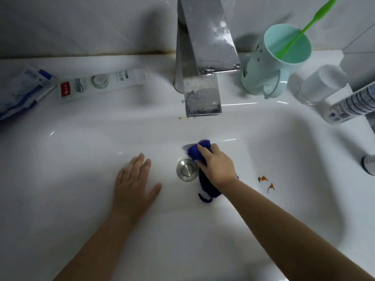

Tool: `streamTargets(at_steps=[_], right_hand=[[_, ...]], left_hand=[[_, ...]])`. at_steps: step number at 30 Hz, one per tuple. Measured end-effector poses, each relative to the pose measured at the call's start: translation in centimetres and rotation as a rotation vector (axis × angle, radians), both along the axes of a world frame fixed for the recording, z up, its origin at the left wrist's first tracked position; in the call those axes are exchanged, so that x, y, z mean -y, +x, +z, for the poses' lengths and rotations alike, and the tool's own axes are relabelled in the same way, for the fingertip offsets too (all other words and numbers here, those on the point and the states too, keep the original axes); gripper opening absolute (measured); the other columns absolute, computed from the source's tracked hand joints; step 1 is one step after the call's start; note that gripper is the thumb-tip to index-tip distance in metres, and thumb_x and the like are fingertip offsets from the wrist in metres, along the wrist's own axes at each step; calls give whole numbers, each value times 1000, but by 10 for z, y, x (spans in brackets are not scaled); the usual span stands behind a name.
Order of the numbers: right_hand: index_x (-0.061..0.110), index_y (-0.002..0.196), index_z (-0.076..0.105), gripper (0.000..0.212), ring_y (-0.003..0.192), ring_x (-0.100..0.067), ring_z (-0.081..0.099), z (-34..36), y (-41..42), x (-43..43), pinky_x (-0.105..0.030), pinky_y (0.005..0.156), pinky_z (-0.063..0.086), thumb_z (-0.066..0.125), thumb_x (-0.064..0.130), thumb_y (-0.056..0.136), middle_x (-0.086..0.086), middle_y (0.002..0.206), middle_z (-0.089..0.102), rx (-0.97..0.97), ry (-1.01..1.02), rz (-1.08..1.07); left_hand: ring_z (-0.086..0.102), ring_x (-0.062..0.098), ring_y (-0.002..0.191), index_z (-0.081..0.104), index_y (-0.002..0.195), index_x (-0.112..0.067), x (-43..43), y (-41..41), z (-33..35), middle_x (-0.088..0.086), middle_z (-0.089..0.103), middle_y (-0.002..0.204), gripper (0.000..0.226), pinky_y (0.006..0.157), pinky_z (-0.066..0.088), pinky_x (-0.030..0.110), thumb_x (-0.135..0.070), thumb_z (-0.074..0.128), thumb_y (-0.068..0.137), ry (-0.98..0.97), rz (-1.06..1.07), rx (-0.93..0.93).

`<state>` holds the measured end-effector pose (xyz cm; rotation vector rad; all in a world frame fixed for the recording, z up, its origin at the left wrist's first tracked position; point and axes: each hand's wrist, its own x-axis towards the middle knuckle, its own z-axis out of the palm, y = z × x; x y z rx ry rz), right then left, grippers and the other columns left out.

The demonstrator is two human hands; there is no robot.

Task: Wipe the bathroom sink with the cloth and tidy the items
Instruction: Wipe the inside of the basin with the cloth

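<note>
My left hand (135, 184) lies flat on the sink (71, 169) basin, fingers straight, left of the drain (187, 169). My right hand (216, 166) grips the bunched blue cloth (193, 153), pressed to the basin just behind and right of the drain. Orange scraps (265, 182) lie farther right of the drain.

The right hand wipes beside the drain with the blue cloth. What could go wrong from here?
1. The dark blue cloth under the right hand may push the small orange scraps toward the round steel drain plug, where they might lodge.
2. When wiping reaches the white sink rim, an arm may knock the mint-green plastic cup holding the green toothbrush.
</note>
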<state>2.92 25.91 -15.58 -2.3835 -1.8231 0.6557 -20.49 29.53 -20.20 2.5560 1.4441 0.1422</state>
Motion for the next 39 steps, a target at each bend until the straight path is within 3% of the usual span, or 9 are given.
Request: streamTargets(at_steps=[4,9,13,17,22,28,33,35,39], right_hand=[[15,125,51,40,77,-31,56,61,42,7,-33,64,43,59,19,86,-11,105,54,-62,272,-73],[4,104,63,45,58,-36,55,97,137,34,-33,46,40,79,1,62,-22,82,57,415,226,221],[13,129,50,48,100,-39,49,75,162,22,-44,81,44,59,7,82,-21,114,50,639,-9,289],[23,139,33,45,110,-28,45,75,143,52,-34,85,39,41,28,95,-9,127,42,541,-224,412],[16,104,65,29,72,-30,58,72,136,97,-34,57,48,65,22,76,-9,89,60,408,-156,598],[21,139,32,45,110,-29,44,48,136,40,-37,89,38,40,20,95,-7,129,41,533,-132,285],[16,102,67,35,68,-25,65,50,116,128,-24,50,49,63,25,68,-5,88,65,233,-71,629],[15,99,68,38,67,-26,65,41,124,118,-26,50,50,66,22,63,-5,87,66,273,-67,672],[11,124,53,40,90,-37,55,23,129,34,-41,73,46,52,9,84,-17,110,56,452,49,275]], left_hand=[[49,35,118,48,124,-4,-5,1,1,21,50,133,69,92,42,48,-55,44,76,-49,-21,-9],[48,37,116,51,119,1,-4,6,6,25,50,130,79,89,45,53,-61,44,71,-108,-12,-13],[50,38,118,57,116,2,-5,9,9,26,51,129,91,91,43,53,-75,23,82,-124,26,23],[48,39,119,59,115,-2,-2,8,15,26,52,128,90,92,42,50,-77,21,81,-100,-44,48],[38,31,121,57,117,-6,11,14,13,23,50,132,81,88,43,52,-66,44,64,-134,-99,20],[38,30,122,50,122,-10,12,12,7,21,47,134,81,90,42,54,-65,44,64,-116,-90,27],[36,29,123,52,122,-9,13,11,6,20,47,135,82,90,42,54,-66,43,64,-124,-86,18],[35,28,122,52,122,-10,13,12,6,20,48,135,82,90,42,54,-67,42,64,-129,-81,16],[39,30,123,48,124,-12,13,10,3,20,47,136,81,92,41,53,-67,43,65,-116,-90,36]])
